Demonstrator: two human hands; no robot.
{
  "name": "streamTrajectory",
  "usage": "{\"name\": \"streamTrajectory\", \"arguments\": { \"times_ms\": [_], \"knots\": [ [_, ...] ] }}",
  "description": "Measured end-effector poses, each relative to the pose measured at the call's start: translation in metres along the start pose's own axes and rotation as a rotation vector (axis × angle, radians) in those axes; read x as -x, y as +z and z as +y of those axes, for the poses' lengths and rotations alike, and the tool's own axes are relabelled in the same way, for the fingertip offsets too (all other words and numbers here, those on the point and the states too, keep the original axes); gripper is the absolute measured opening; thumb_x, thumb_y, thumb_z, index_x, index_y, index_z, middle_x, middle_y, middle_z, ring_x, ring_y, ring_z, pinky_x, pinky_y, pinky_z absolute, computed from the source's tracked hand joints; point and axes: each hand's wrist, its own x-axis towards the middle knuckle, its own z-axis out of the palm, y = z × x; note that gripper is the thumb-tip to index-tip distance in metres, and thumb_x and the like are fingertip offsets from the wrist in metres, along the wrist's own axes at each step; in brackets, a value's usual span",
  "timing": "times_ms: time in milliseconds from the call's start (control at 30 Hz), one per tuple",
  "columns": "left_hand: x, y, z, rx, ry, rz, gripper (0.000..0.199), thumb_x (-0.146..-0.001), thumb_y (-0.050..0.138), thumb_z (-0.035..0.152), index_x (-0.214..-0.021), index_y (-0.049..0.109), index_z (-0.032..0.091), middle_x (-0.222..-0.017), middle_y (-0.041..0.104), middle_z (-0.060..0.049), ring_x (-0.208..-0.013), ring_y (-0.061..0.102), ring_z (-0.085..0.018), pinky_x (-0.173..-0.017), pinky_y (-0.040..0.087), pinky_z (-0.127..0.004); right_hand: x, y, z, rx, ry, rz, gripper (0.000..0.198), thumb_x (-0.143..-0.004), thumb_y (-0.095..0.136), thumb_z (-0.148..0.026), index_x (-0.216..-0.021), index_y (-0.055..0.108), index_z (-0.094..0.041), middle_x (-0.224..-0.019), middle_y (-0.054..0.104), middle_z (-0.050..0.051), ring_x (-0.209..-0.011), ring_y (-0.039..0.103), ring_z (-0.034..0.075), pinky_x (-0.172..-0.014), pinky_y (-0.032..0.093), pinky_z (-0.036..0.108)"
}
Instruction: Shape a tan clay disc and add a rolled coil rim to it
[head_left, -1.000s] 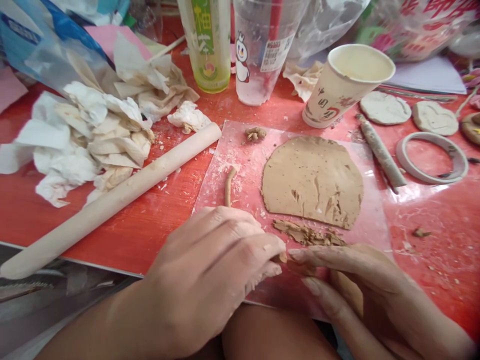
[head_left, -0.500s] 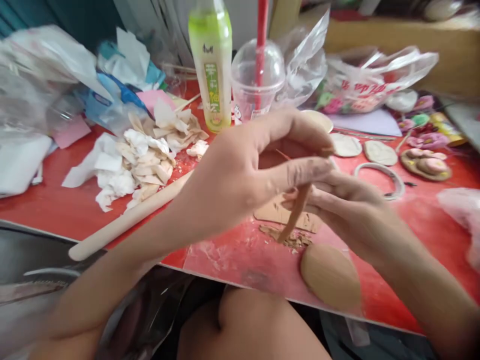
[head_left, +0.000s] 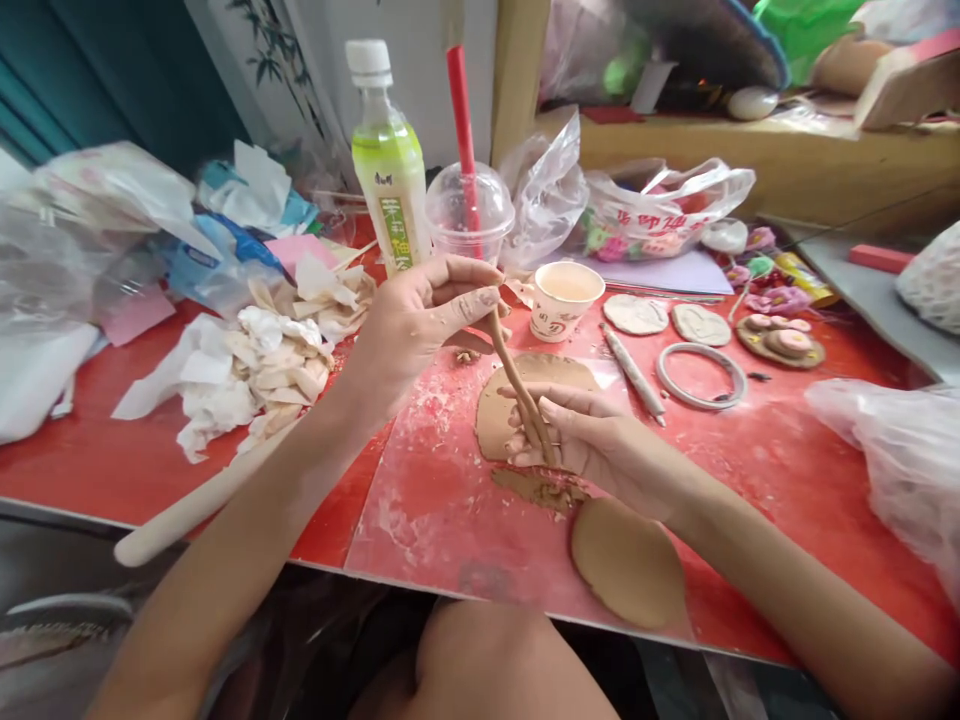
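A thin brown clay strip (head_left: 517, 380) hangs slanted between my two hands. My left hand (head_left: 442, 310) pinches its upper end between thumb and fingers. Lower down, my right hand (head_left: 574, 430) has its fingers around the strip's lower part, palm partly turned up. Beneath them a flat clay slab (head_left: 495, 420) lies on the clear plastic sheet (head_left: 420, 530), partly covered by my right hand. Clay scraps (head_left: 532, 487) lie just in front of it. Closer to the table edge is a smooth oval clay disc (head_left: 628, 562), apart from both hands.
A paper cup (head_left: 568, 300) of cloudy liquid stands behind my hands, near a clay-smeared pen-like tool (head_left: 634, 375) and a ring (head_left: 701, 377). A drink bottle (head_left: 386, 180) and lidded plastic cup (head_left: 469, 215) stand farther back. Crumpled tissues (head_left: 255, 360) and a rolling pin (head_left: 195, 500) lie left.
My hands have moved apart, drawing the clay strip out to view between them. The view has shifted, and the paper cup and more of the slab now show.
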Motion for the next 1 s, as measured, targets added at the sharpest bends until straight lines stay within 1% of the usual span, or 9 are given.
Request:
{"name": "streamTrajectory", "arguments": {
  "times_ms": [167, 267, 367, 533, 633, 733, 833, 900, 1000],
  "knots": [
    [0.004, 0.001, 0.006, -0.022, 0.019, 0.001, 0.010, -0.077, 0.065, 0.020, -0.087, 0.065, 0.019, -0.078, 0.065, 0.000, -0.070, 0.066, -0.014, -0.061, 0.057, -0.025, -0.002, 0.000, 0.004, -0.030, -0.018, 0.013, 0.013, -0.084, 0.059, -0.022, -0.096, 0.062, -0.019, -0.089, 0.066, 0.002, -0.073, 0.064, 0.009, -0.064, 0.052, 0.020],
    [0.006, 0.001, 0.007, -0.003, 0.027, -0.011, 0.010, -0.077, 0.065, 0.022, -0.087, 0.065, 0.020, -0.079, 0.065, 0.001, -0.070, 0.066, -0.014, -0.060, 0.056, -0.024, -0.003, -0.001, 0.004, -0.004, -0.030, 0.079, 0.016, -0.083, 0.059, -0.018, -0.099, 0.063, -0.018, -0.088, 0.066, 0.003, -0.076, 0.063, 0.009, -0.067, 0.052, 0.020],
    [0.008, 0.002, 0.009, 0.023, 0.082, -0.023, 0.011, -0.078, 0.065, 0.024, -0.088, 0.064, 0.021, -0.078, 0.065, 0.001, -0.071, 0.066, -0.014, -0.060, 0.057, -0.024, -0.001, 0.001, 0.004, 0.013, -0.027, 0.125, 0.021, -0.082, 0.058, -0.015, -0.102, 0.063, -0.017, -0.083, 0.064, 0.001, -0.074, 0.062, 0.009, -0.072, 0.053, 0.022],
    [0.014, 0.006, 0.012, 0.068, 0.134, -0.077, 0.011, -0.078, 0.065, 0.026, -0.088, 0.064, 0.023, -0.078, 0.067, 0.004, -0.069, 0.066, -0.011, -0.061, 0.057, -0.020, 0.001, 0.005, 0.006, -0.002, -0.040, 0.121, 0.025, -0.083, 0.056, -0.016, -0.107, 0.062, -0.021, -0.085, 0.061, 0.000, -0.073, 0.062, 0.009, -0.074, 0.055, 0.025],
    [0.017, 0.009, 0.015, 0.126, 0.134, -0.097, 0.010, -0.078, 0.065, 0.023, -0.087, 0.064, 0.021, -0.075, 0.067, 0.003, -0.066, 0.065, -0.011, -0.057, 0.055, -0.017, 0.000, 0.005, 0.007, -0.007, -0.056, 0.132, 0.026, -0.083, 0.056, -0.015, -0.108, 0.061, -0.020, -0.088, 0.062, 0.000, -0.079, 0.064, 0.010, -0.077, 0.055, 0.025],
    [0.019, 0.012, 0.018, 0.158, 0.098, -0.079, 0.009, -0.076, 0.067, 0.022, -0.085, 0.065, 0.020, -0.073, 0.066, 0.002, -0.064, 0.066, -0.012, -0.054, 0.054, -0.019, 0.000, 0.004, 0.007, 0.000, -0.046, 0.069, 0.023, -0.085, 0.054, -0.018, -0.108, 0.061, -0.018, -0.094, 0.064, 0.004, -0.084, 0.064, 0.013, -0.078, 0.054, 0.027],
    [0.019, 0.013, 0.018, 0.155, 0.091, -0.066, 0.008, -0.076, 0.068, 0.023, -0.083, 0.066, 0.021, -0.073, 0.065, 0.002, -0.065, 0.066, -0.011, -0.055, 0.053, -0.018, 0.002, 0.004, 0.007, 0.020, -0.003, -0.035, 0.025, -0.088, 0.053, -0.026, -0.108, 0.061, -0.016, -0.091, 0.066, 0.006, -0.084, 0.065, 0.014, -0.080, 0.053, 0.030],
    [0.017, 0.012, 0.017, 0.148, 0.088, -0.049, 0.007, -0.077, 0.066, 0.023, -0.083, 0.066, 0.021, -0.074, 0.065, 0.003, -0.066, 0.066, -0.010, -0.057, 0.053, -0.018, 0.004, 0.005, 0.007, 0.041, 0.024, -0.092, 0.026, -0.088, 0.054, -0.029, -0.110, 0.061, -0.015, -0.093, 0.066, 0.006, -0.084, 0.065, 0.013, -0.081, 0.052, 0.028],
    [0.015, 0.010, 0.014, 0.122, 0.058, -0.011, 0.008, -0.077, 0.066, 0.024, -0.084, 0.065, 0.022, -0.076, 0.065, 0.003, -0.067, 0.066, -0.011, -0.058, 0.053, -0.019, 0.006, 0.004, 0.007, 0.114, 0.049, -0.164, 0.027, -0.086, 0.058, -0.025, -0.112, 0.061, -0.018, -0.097, 0.066, 0.004, -0.086, 0.064, 0.010, -0.080, 0.050, 0.023]
  ]
}}
